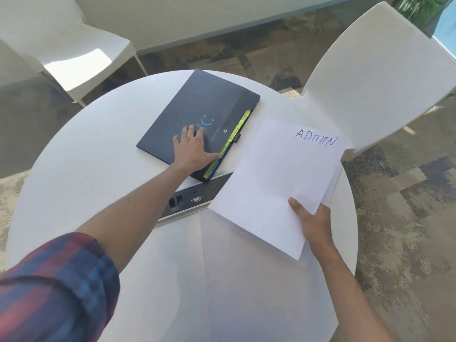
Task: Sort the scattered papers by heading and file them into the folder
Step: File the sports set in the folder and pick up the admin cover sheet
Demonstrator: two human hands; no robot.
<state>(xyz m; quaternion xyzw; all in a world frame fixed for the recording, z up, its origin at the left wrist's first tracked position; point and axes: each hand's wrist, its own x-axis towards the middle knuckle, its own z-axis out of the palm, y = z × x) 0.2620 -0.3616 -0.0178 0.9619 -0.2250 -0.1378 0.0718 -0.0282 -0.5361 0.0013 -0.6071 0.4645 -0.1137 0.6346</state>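
A closed dark folder lay on a round white table. The left hand pressed flat on its cover. Just right of the folder, the right hand pinched a paper stack headed ADMIN; loosely fanned sheets could slip loose.

A navy folder with a light-blue smile mark and yellow-green and blue index tabs lies on a white round counter. White papers carry the heading "ADMIN" in blue ink. The sleeve is plaid in dark blue and red. White chairs stand on carpet mottled brown, tan and grey.
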